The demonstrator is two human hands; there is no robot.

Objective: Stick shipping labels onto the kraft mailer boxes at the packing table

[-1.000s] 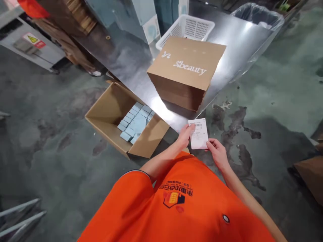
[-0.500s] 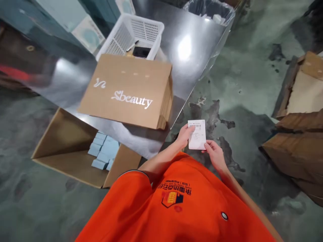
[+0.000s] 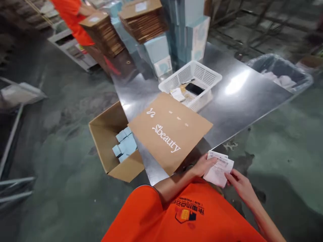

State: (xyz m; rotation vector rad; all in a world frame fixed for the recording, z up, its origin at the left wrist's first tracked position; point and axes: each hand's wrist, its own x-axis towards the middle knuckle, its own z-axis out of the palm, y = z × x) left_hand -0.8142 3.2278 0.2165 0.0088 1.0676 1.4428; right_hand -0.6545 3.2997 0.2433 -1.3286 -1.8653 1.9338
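Two white printed labels [image 3: 219, 169] with barcodes overlap between my hands, just off the table's near corner. My left hand [image 3: 204, 164] grips them at the left edge, thumb on top. On the right side my right hand [image 3: 237, 180] pinches the upper label's edge between thumb and fingers. Left of my hands, a stack of flat brown cardboard cartons [image 3: 169, 129] with white "beauty" lettering lies on the metal table [image 3: 224, 116].
Behind the cartons stands a white basket [image 3: 214, 78] holding a black phone [image 3: 194, 89], a pen and paper. An open carton [image 3: 106, 134] with light blue boxes [image 3: 126, 144] is at the left. A lined bin [image 3: 300, 74] stands far right; a co-worker [image 3: 73, 16] is at the back left.
My view has swung left, showing the co-worker and stacked boxes. The labels, one sheet in outline before, are now fanned apart, with a second edge showing behind the first.
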